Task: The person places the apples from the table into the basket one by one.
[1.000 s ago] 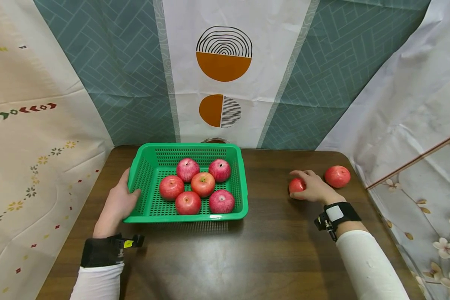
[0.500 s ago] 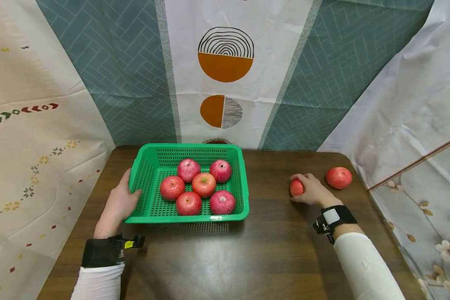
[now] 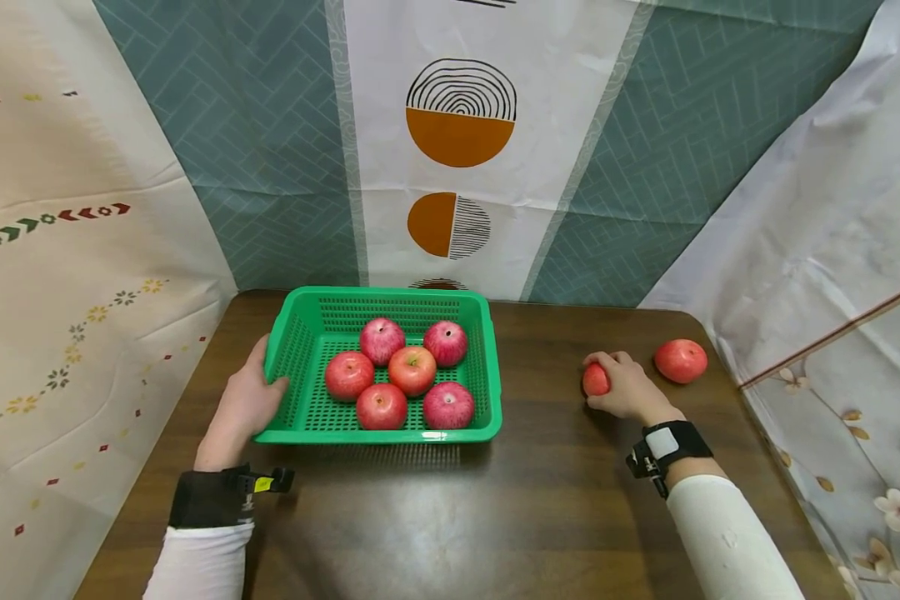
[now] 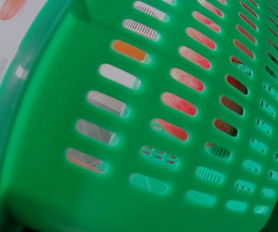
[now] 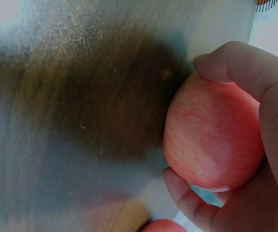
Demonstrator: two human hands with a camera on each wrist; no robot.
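In the head view my left hand (image 3: 249,398) grips the left end of a green slotted plastic basket (image 3: 292,437), thumb over the rim and fingers hidden outside the wall. Several red apples, one of them an apple (image 3: 412,371) with a yellowish top, sit inside it. The left wrist view looks onto the basket wall (image 4: 42,121) from close up, with red fruit behind the slots. Right of the basket, my right hand (image 3: 628,388) holds a red apple (image 5: 214,133), thumb on one side and fingers curled round the other, close over the table.
Another red apple (image 3: 681,361) lies at the back right of the brown wooden table (image 3: 450,517), just beyond my right hand. Patterned cloths (image 3: 285,142) hang behind the table and along both sides.
My right hand has closed its fingers round the apple, where before it reached over it. The left hand keeps its hold on the basket. The whole head view has shifted slightly.
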